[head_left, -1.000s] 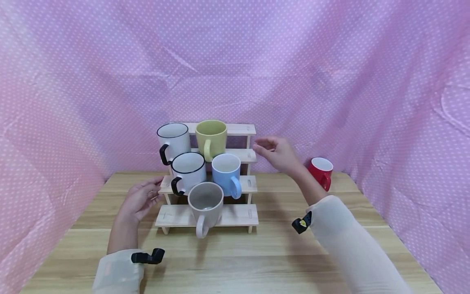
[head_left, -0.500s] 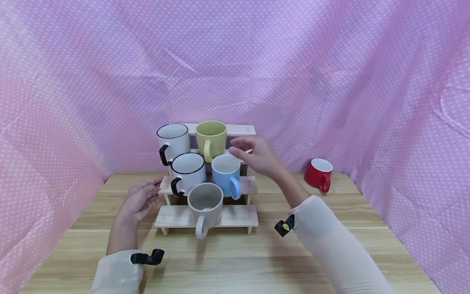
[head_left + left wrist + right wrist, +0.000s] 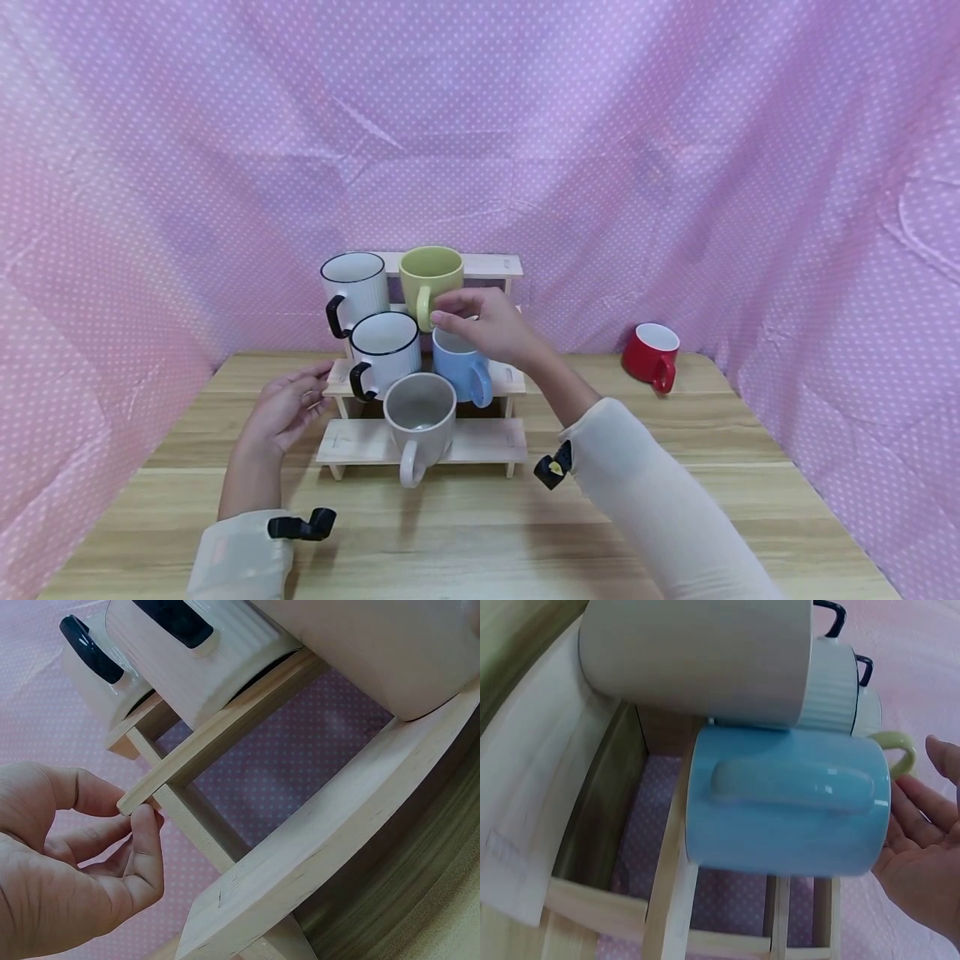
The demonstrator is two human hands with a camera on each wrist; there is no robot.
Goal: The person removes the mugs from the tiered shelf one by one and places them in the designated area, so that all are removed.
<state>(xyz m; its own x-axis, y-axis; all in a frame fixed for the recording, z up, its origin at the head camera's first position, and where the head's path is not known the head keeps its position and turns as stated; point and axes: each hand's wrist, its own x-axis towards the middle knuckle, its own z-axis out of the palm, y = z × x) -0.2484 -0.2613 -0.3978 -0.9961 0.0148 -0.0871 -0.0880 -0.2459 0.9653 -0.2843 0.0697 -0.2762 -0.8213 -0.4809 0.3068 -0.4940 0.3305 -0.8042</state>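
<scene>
A tiered wooden rack carries several mugs. My left hand pinches the left end of one of its shelf boards between thumb and index finger, plain in the left wrist view. Above the blue mug hovers my right hand, thumb apart from the fingers. Its fingertips are close to the handle of the yellow-green mug; whether they touch is hard to tell. The right wrist view shows that handle beside the fingers, with the rest of the mug hidden behind the blue one.
Two white mugs with black rims, an upper one and a lower one, stand on the rack's left. A grey-beige mug is on the bottom shelf. The red mug sits on the table at right. Pink dotted cloth hangs behind.
My right hand has moved left, from beside the red mug past the rack's right edge to the yellow-green mug's handle. The left hand stays at the shelf end.
</scene>
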